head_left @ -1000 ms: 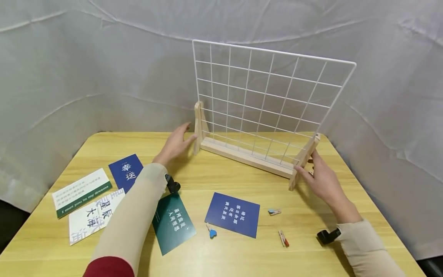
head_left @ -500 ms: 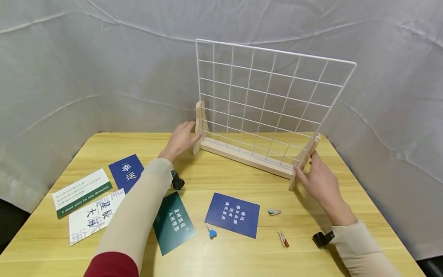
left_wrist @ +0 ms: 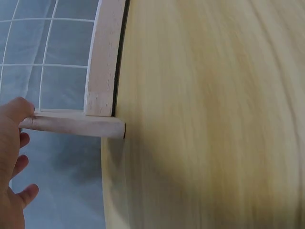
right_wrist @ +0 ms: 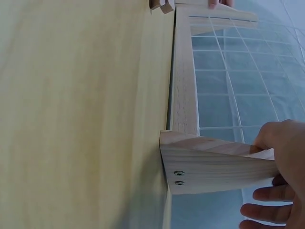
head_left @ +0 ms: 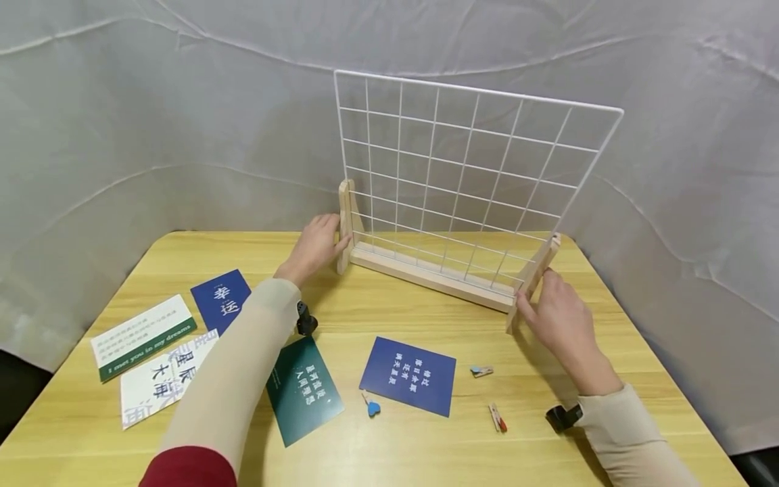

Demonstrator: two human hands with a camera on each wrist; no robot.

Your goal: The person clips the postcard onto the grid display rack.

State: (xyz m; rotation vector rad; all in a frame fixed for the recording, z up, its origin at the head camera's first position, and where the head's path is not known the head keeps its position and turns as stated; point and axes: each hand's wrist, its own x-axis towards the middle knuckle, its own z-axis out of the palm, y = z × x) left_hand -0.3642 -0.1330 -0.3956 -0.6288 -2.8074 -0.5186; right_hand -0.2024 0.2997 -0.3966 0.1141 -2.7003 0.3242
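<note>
A white wire grid (head_left: 453, 162) stands upright in a pale wooden stand (head_left: 432, 276) at the back of the table. My left hand (head_left: 312, 249) grips the stand's left end piece, thumb at its edge; in the left wrist view the thumb touches the wooden end piece (left_wrist: 71, 123) and the other fingers are beyond it. My right hand (head_left: 562, 321) holds the right end piece (right_wrist: 214, 164), its thumb over the edge and its other fingers bent along the outer side. Parts of the fingers are hidden behind the wood in the head view.
Cards lie at the left: dark blue (head_left: 220, 297), white and green (head_left: 143, 337), white with black characters (head_left: 167, 379). A green card (head_left: 304, 392) and a blue card (head_left: 409, 375) lie in front. Small clothespins, blue heart (head_left: 371, 406), light blue (head_left: 481, 371) and red (head_left: 497, 418), lie nearby.
My left hand has closed in on the stand's left end piece and now grips it. The stand and grid shifted slightly right, then slightly left. My right hand stays at the right end.
</note>
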